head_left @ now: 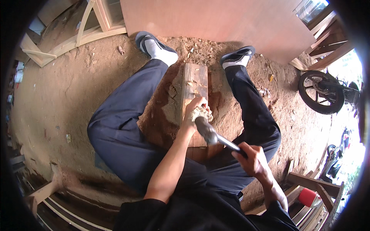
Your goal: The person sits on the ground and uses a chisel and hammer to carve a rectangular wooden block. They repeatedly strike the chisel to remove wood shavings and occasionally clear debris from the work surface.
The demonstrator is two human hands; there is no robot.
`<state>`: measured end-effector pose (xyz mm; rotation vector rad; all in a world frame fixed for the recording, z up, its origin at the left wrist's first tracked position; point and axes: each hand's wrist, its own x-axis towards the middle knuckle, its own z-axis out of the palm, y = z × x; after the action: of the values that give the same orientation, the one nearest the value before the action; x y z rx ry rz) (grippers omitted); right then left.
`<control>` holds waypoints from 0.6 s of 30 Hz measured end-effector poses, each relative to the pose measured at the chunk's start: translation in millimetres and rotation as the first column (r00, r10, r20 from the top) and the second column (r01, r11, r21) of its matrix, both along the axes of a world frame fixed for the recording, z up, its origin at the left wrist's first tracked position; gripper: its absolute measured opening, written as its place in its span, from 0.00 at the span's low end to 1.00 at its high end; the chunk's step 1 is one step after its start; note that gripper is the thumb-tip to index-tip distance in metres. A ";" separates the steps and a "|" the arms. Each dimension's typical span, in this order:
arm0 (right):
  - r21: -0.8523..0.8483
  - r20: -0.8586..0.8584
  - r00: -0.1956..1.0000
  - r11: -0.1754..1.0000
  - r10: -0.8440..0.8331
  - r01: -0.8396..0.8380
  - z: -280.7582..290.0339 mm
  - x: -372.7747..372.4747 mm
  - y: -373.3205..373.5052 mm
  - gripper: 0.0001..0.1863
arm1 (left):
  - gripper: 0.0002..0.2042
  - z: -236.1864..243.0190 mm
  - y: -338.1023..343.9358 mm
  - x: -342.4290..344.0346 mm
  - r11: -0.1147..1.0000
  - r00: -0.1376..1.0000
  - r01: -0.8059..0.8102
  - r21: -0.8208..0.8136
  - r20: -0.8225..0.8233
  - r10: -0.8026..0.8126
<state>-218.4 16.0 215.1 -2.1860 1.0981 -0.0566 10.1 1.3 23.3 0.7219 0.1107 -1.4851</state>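
Far left: pale bare-wood frame with a curved rail [88,40], at the upper edge of a brown earth floor [65,100]. Next, left leg in dark navy trousers [119,107], bent outward; foot in white sock and dark sandal.

Centre: weathered brown rectangular wooden beam [195,79], lying on the floor between the legs, wood chips on top. Left hand [195,109] is over it, fingers curled round a pale, frayed, fibrous-topped piece [203,112]; its lower part is hidden. Grey metal-headed hammer with black grip [210,134] overlaps the frayed top in view; contact cannot be told.

Right of that: right hand [251,158], fingers wrapped round the hammer's grip, near the right thigh.

Far right: black spoked motorcycle wheel [322,88], and lower, a red rounded container [307,197] by wooden slats.
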 end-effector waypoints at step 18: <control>0.031 -0.137 0.990 0.999 0.030 -0.027 -7.9 2.7 2.6 0.15 | 0.12 -21.9 4.8 0.5 0.983 0.953 0.087 -0.159 0.302 -0.035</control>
<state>-215.8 18.6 207.2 -2.2061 1.1355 0.1235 10.6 6.1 1.4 0.8061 -0.2694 -1.4074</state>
